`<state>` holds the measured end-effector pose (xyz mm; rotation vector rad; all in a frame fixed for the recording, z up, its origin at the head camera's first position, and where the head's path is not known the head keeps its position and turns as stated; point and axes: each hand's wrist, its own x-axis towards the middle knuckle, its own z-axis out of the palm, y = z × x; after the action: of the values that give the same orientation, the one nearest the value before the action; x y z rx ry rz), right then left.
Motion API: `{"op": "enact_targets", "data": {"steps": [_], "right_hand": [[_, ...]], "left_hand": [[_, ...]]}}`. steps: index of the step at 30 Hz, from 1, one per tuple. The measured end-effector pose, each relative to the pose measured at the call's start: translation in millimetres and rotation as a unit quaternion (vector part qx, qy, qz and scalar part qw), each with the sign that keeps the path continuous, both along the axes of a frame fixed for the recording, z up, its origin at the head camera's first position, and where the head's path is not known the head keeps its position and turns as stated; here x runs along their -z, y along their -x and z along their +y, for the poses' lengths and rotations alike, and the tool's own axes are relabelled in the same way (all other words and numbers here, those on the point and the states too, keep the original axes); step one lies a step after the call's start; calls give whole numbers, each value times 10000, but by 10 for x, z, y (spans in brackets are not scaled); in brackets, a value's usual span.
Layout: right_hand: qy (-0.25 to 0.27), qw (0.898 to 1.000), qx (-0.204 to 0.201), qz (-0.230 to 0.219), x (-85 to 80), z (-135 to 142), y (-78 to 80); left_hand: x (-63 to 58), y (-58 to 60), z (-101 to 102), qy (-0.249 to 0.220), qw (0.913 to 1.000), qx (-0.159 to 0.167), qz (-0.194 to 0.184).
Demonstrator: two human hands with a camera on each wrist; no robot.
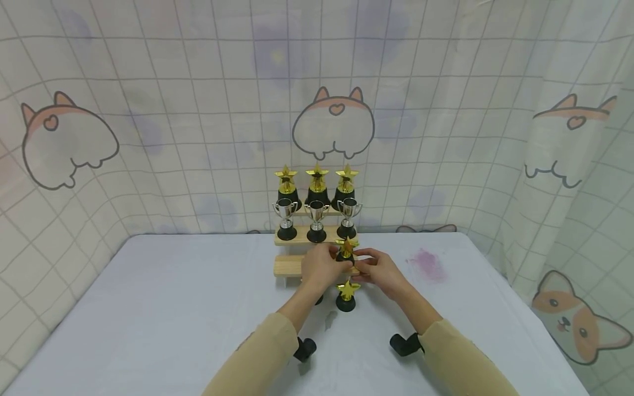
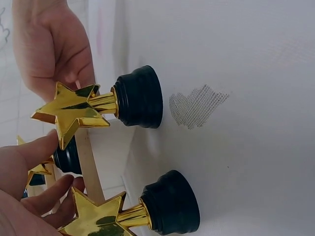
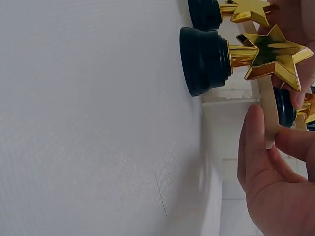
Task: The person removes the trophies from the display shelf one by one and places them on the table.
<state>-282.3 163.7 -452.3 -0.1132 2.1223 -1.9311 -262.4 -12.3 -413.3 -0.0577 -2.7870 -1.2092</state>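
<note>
A gold star trophy with a black base point(image 1: 348, 247) stands at the right end of the lower wooden shelf board point(image 1: 287, 266). My left hand point(image 1: 322, 267) pinches this trophy low down, with thumb and fingers around its base point(image 2: 67, 160). From the right, my right hand point(image 1: 382, 272) grips the end of the board, its thumb above and its fingers point(image 3: 255, 125) at the front and underside. Just in front on the table, another star trophy point(image 1: 346, 291) stands upright. One more star trophy point(image 2: 96, 211) is beside it, mostly hidden by my left arm in the head view.
On the middle tier stand three silver cups point(image 1: 317, 217). Three star trophies point(image 1: 317, 184) fill the top tier behind them. White cloth covers the table point(image 1: 173, 308), and a patterned curtain point(image 1: 198, 137) hangs behind. Black wrist mounts point(image 1: 405, 345) stick out below my sleeves.
</note>
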Motion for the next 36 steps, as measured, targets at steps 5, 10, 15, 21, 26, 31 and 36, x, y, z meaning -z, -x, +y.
{"op": "enact_targets", "data": {"steps": [5,10,15,21,26,31,36], "right_hand": [[-12,10000,-2,-3,-5,-6,-5],[-28,10000,21,-15,1,-2,2],[-8,10000,51,-18,-1,-2,3],[30,10000,16,-16,-4,1,-3],[0,10000,19,37,-11,3,-3],[41,10000,-11,19,-10,-8,-10],[24,10000,15,26,2,-10,-7]], "left_hand": [[16,21,-3,94,9999,33,58],[17,23,-1,83,9999,73,127],[17,13,1,52,9998,74,155],[10,5,-3,165,9998,73,114],[7,8,2,296,9994,120,99],[20,7,-5,364,9991,142,134],[38,4,-13,150,9997,167,125]]}}
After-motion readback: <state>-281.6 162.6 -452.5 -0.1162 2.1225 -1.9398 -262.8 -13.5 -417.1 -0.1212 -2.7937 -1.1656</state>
